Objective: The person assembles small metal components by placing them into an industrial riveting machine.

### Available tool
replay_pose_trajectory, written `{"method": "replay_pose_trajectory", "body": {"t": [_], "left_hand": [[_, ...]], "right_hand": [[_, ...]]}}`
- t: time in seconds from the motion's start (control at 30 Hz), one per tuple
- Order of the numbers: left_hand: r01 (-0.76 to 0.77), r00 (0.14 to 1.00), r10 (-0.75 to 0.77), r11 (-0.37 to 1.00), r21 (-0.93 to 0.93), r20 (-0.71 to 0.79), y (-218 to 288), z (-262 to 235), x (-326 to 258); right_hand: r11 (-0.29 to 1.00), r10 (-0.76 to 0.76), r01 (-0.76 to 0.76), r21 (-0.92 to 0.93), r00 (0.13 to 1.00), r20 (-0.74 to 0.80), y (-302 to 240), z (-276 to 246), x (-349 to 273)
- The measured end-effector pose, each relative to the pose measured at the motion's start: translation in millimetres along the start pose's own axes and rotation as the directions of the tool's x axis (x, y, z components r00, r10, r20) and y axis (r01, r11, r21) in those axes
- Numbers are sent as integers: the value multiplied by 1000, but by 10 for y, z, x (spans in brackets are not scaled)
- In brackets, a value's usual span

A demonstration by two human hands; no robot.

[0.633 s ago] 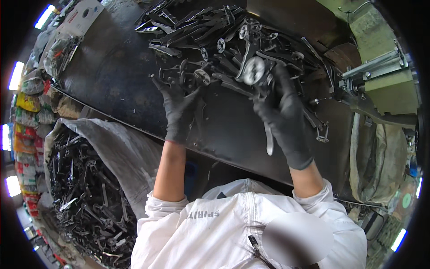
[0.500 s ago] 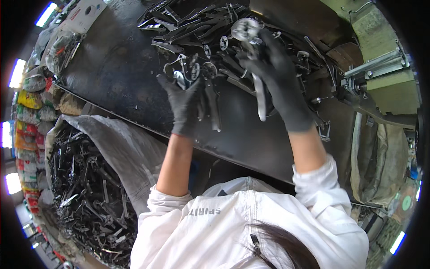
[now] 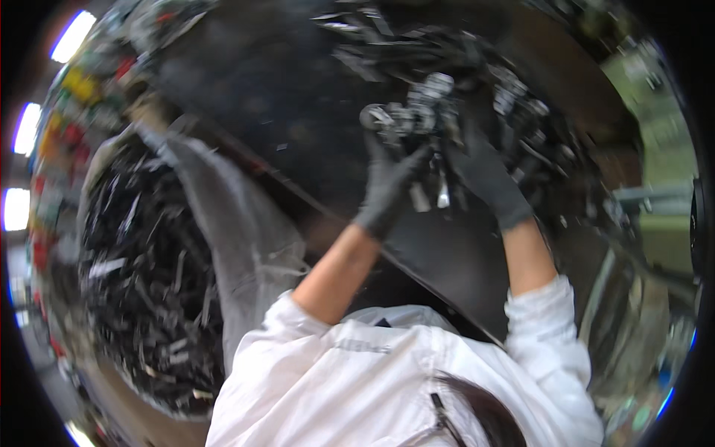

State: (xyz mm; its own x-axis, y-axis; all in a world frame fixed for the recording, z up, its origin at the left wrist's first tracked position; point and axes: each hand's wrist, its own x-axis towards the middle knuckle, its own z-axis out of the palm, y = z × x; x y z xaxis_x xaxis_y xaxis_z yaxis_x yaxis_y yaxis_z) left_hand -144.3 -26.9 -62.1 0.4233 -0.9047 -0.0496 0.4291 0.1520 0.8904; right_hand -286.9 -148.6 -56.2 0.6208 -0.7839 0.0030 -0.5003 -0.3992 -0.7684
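A bunch of plier-like metal tools [image 3: 428, 100] with shiny heads and handles hanging down is gathered between my two hands above the dark metal table. My left hand [image 3: 389, 179], in a grey glove, is closed round the left side of the bunch. On the right side my right hand [image 3: 484, 171], gloved the same way, grips the bunch too, its fingers partly hidden. Motion blur hides the exact shape and number of the tools. Beyond my hands lies a loose pile of similar tools [image 3: 372, 63], and more of them [image 3: 532, 134] spread to the right.
The dark table [image 3: 246, 97] has a straight front edge running aslant before me. At the left stands a big grey sack [image 3: 246, 216] full of dark metal parts [image 3: 149, 276]. Colourful bags [image 3: 78, 86] line the far left. A green machine frame [image 3: 663, 141] is at the right.
My hands, apart before with tools in each, have come together, the left moving right. Their tools now form one bunch. The whole view has shifted and is blurred.
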Motion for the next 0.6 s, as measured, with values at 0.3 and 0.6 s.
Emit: {"method": "replay_pose_trajectory", "body": {"t": [0.3, 0.6], "left_hand": [[-124, 988, 130, 990, -73, 81, 74, -223, -243], [-333, 781, 487, 854, 400, -390, 1563, -1499, -693]], "right_hand": [[920, -59, 111, 375, 987, -147, -117, 498, -1006], [730, -426, 210, 650, 884, 192, -2664, 960, -428]]}}
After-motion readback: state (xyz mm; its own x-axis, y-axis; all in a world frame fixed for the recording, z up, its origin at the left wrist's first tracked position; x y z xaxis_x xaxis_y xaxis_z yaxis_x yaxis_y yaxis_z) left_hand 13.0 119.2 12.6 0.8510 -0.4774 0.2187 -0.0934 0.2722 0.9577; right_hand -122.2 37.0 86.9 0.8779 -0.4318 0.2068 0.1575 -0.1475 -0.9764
